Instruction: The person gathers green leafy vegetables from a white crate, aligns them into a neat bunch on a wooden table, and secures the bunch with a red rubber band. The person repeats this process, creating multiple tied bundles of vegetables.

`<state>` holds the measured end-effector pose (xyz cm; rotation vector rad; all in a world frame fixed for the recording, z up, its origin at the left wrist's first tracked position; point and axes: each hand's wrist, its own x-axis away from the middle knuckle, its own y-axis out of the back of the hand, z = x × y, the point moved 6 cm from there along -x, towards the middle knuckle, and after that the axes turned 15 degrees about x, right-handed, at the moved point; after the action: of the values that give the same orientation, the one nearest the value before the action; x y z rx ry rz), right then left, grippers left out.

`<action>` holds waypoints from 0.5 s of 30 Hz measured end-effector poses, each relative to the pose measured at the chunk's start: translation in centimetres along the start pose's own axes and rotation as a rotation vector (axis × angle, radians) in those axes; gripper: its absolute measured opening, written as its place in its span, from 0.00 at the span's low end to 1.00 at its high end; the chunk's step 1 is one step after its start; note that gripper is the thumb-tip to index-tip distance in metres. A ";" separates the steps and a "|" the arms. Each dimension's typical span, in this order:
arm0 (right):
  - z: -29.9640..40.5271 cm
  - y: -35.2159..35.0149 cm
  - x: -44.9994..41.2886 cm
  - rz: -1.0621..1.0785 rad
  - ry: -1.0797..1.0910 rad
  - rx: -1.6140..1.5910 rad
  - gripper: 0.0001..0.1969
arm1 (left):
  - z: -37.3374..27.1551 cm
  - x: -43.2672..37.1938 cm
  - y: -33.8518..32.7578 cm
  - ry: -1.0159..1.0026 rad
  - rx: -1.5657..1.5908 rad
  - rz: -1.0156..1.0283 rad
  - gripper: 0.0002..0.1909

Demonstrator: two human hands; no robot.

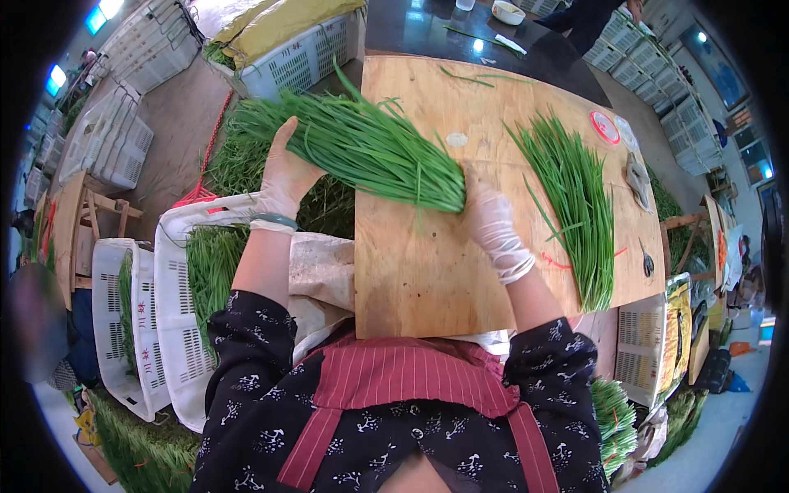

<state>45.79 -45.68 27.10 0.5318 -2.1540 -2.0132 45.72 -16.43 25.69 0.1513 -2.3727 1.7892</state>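
Note:
A thick bundle of long green leafy stalks, like garlic chives (376,151), lies across both hands over the left part of a plywood board (425,277). My left hand (288,169), in a thin glove with a bangle at the wrist, supports the leafy end from below, its thumb over the leaves. At the evenly gathered stem end is my right hand (490,219), gloved too, its palm against the cut ends; its fingers are partly hidden. A second bunch of chives (570,203) rests on the board's right side, with a red tie (556,262) beside it.
Scissors (647,259), a crumpled cloth (638,182) and a red-rimmed lid (605,127) lie at the board's right. White plastic crates (179,308) stand at the left, one holding chives. Beyond the board, a dark table (425,37) bears a bowl (508,12). Another person (573,24) stands behind it.

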 end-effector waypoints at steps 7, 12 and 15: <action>3.5 8.1 -7.4 -0.498 0.231 0.526 0.22 | -6.5 5.6 -0.8 -0.836 -0.611 -0.298 0.21; 6.7 9.9 -9.4 -0.565 0.315 0.672 0.26 | 4.8 8.8 -8.3 -0.232 -0.840 0.245 0.12; 7.0 6.3 -9.4 -0.327 0.289 0.717 0.26 | 12.8 7.9 -6.5 0.320 -0.484 0.224 0.24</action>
<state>51.08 -35.59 33.93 1.2420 -2.6711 -1.0977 38.24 -30.35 29.93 -0.4408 -2.5615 1.1445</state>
